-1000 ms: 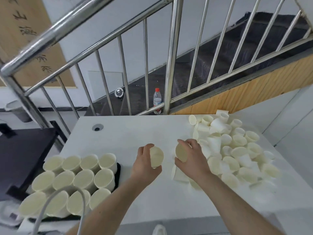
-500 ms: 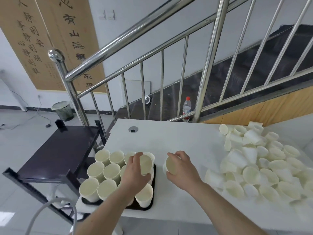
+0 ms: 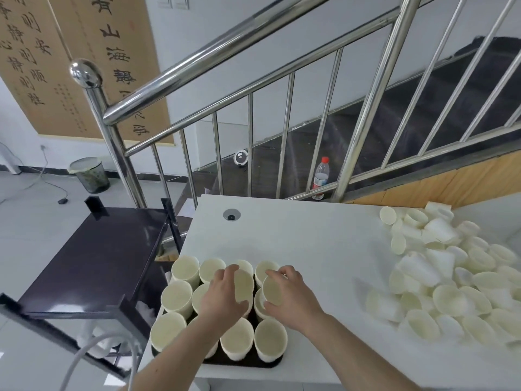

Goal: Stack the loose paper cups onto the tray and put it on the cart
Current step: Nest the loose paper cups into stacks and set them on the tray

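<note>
With left hand (image 3: 222, 299) and right hand (image 3: 290, 299) each gripping a paper cup (image 3: 244, 285), seat both squarely into the tray's (image 3: 248, 364) stacks.

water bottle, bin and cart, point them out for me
water bottle (image 3: 320, 177), head view, on the label around its body
bin (image 3: 89, 176), head view, on its dark mesh side
cart (image 3: 95, 256), head view, on the bare dark top shelf

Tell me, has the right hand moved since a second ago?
Yes. The right hand, holding a cup, has moved left, away from the loose cup pile, and is now over the cups on the tray at the table's left end.
</note>
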